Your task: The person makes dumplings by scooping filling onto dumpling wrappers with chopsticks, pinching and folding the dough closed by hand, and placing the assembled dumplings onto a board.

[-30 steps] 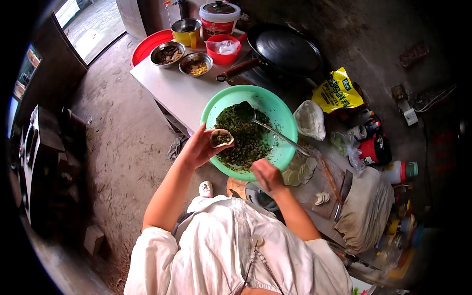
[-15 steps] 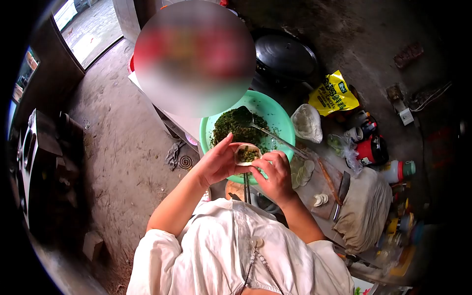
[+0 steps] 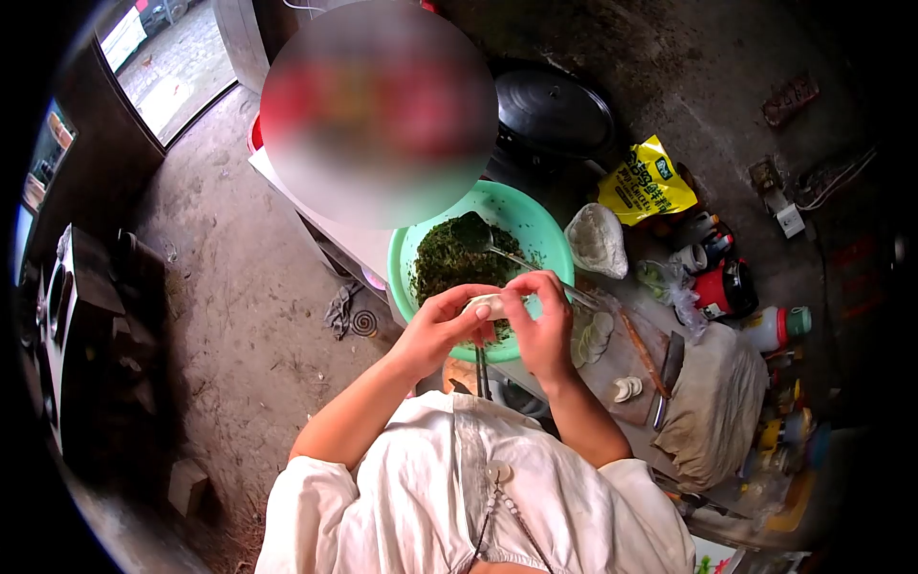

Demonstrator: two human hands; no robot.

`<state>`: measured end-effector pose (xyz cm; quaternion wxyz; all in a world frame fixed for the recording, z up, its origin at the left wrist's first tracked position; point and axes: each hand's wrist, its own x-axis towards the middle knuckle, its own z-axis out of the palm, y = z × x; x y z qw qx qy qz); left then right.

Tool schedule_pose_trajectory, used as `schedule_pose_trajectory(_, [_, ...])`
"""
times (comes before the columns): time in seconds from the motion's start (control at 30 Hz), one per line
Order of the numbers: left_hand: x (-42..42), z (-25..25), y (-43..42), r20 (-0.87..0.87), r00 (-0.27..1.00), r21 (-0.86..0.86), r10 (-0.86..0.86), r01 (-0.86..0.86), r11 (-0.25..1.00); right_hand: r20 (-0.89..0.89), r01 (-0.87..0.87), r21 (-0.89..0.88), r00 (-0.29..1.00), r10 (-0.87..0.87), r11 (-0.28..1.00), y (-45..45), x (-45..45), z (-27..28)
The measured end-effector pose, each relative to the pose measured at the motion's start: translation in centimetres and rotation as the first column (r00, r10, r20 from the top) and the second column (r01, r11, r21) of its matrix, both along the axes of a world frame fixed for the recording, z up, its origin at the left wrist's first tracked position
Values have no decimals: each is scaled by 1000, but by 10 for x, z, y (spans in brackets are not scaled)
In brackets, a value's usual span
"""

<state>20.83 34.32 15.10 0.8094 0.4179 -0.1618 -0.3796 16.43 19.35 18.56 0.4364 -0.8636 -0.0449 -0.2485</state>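
Centrally, one folded dough wrapper [image 3: 490, 305], pale, held above the near side of the green bowl [image 3: 537, 228]. Your left hand [image 3: 438, 330] grips it from one side, fingers curled around it; your right hand [image 3: 543, 323] pinches its other end, so both hands are closed on the same piece. Its inside is hidden from you.

Beneath and beyond your hands: green bowl, containing dark green chopped filling [image 3: 440, 256] and one spatula [image 3: 516, 256], blade in the filling, handle lying across the rim towards your right.

To your right, near the bowl: flat dough rounds [image 3: 597, 337], overlapping; one rolling pin [image 3: 642, 352]; one knife [image 3: 671, 371], just beside the pin; small dough pieces [image 3: 627, 389], grouped; one beige cloth [image 3: 712, 407], bunched.

Farther off: one white container [image 3: 598, 241], just beside the bowl; one yellow packet [image 3: 647, 182]; one black lid [image 3: 555, 110].

To your left of the bowl: pale worktop [image 3: 356, 245], its far part covered by a blurred disc.
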Motion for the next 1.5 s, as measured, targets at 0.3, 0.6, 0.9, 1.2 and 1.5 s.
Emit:
schedule_pose_trajectory(0.3, [-6,10,-1,-169,974,-211,152,-186,960,15,-17,124,1000,16,992,3,-14,-1])
schedule_pose_trajectory(0.6, [-11,11,-7,-61,985,-152,161,-168,974,87,21,164,996,-36,986,-2,-17,1])
schedule_pose_trajectory(0.9, [-15,19,-6,27,990,-127,136,-132,983,0,-18,198,1000,18,980,-7,-20,4])
schedule_pose_trajectory(1.2, [-21,20,-5,75,987,-72,139,-134,988,138,56,17,989,-58,998,1,-23,13])
schedule_pose_trajectory(1.5, [-24,24,-5,243,964,-19,108,-106,994,155,35,64,987,-44,997,4,-26,14])
